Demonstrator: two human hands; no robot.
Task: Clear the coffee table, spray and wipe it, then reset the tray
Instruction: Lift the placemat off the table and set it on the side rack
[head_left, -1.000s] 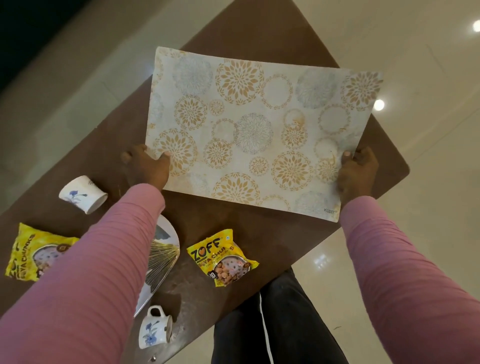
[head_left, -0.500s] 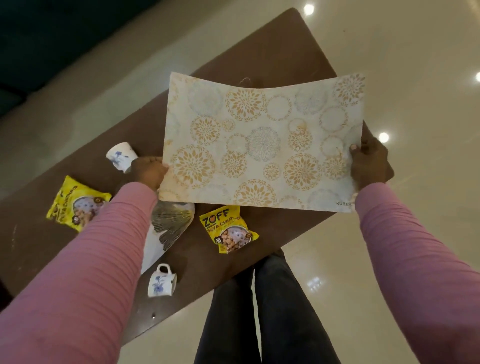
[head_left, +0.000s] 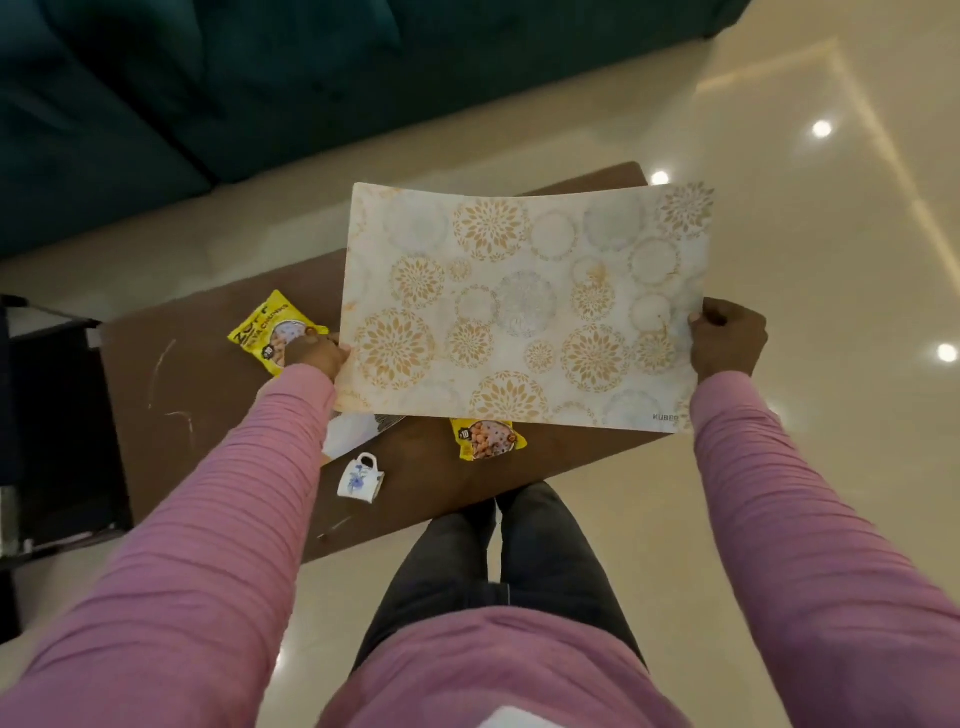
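Placemat (head_left: 524, 306) is held flat over the worktop (head_left: 208, 441), left grip (head_left: 317, 354) and right grip (head_left: 728, 340) each curled tight on a short edge; I'd keep it level, clear of the teacup (head_left: 358, 480).

Two hands: left hand (head_left: 317, 354) and right hand (head_left: 727, 338). One flat cream placemat with gold floral circles (head_left: 524, 306), pinched in both sets of fingers. Two yellow plastic snack packets: one packet (head_left: 270, 332) just beyond the left fingers, another packet (head_left: 488, 440) between the hands, nearer the person. One white ceramic cup with a blue flower (head_left: 360, 479), nearer than the left fingers. One brown wooden coffee table (head_left: 218, 415).
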